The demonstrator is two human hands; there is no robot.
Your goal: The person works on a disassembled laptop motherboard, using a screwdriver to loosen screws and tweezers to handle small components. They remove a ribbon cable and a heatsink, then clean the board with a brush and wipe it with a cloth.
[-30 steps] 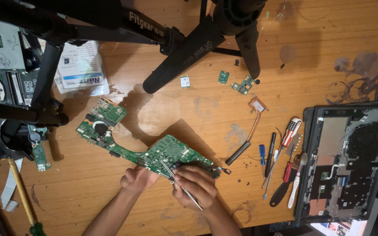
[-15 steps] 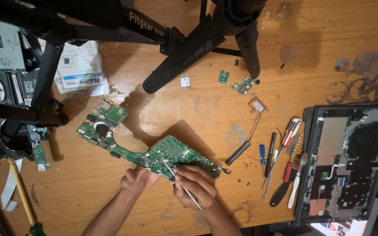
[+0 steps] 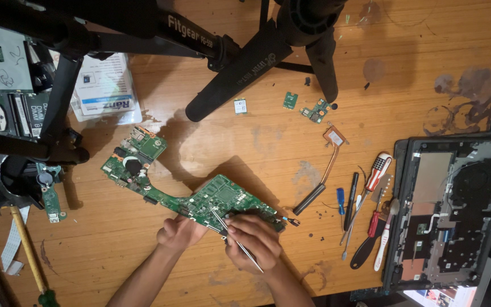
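- While the left hand [image 3: 180, 232] presses down on the near edge of the green circuit board [image 3: 200, 199], fingers curled over it, the board lies flat on the wooden table [image 3: 245, 148], probably so it cannot slide under the tool.
- Closed in a pencil-like grip, the right hand [image 3: 254, 239] holds thin metal tweezers [image 3: 231, 236], their tip slanting up onto the board's middle; what the tip touches is too small to tell.
- Off the board's right end sits a copper heat pipe [image 3: 328, 165] with a black bar at its foot, set apart from the work.
- Further right, screwdrivers [image 3: 370, 182] with red, blue and black handles and a toothbrush [image 3: 385, 239] lie side by side, near the right hand, likely for easy reach.
- Beyond them an opened laptop base [image 3: 456, 210] lies with its inside up.
- Small green boards [image 3: 316, 110] lie scattered near the black tripod legs [image 3: 245, 62].
- At upper left, a clear flat packet [image 3: 106, 91] with a white-and-blue printed card rests partly under a tripod leg.
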